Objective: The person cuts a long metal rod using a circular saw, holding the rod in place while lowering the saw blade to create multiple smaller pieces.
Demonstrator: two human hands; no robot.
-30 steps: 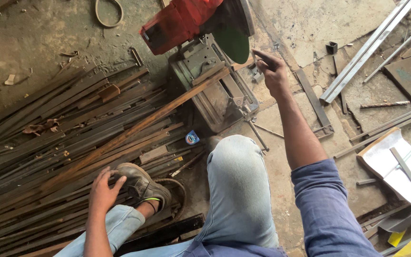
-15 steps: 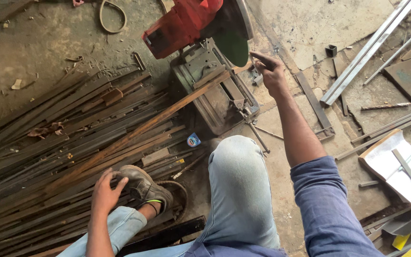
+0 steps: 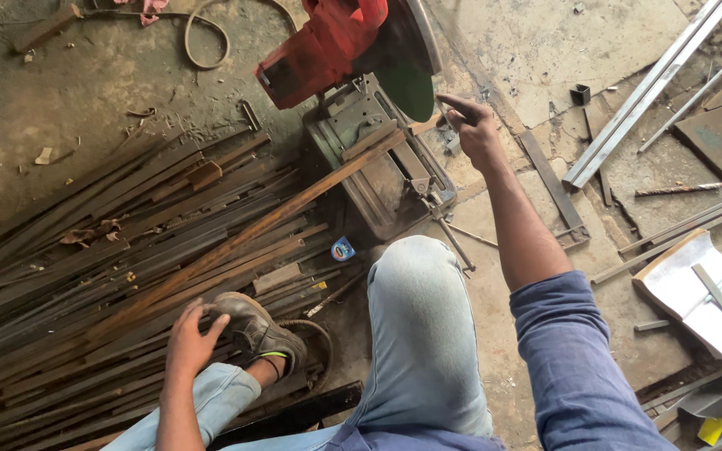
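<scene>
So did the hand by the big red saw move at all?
No, hardly. The right hand sits at the same spot beside the red chop saw, at the end of the long rusty bar; the picture's shift is just the camera.

A red-hooded chop saw (image 3: 336,42) with a grey-green base, rusty brown steel bars (image 3: 127,242), pale blue jeans (image 3: 419,334), and a brown shoe (image 3: 256,330).

- Curled hose loop (image 3: 211,38) on the dirty floor, top left
- Pale angle bars (image 3: 645,92) lying diagonally, top right
- Open notebook (image 3: 695,292) on the right
- Small blue-white disc (image 3: 343,248) beside the rods
</scene>
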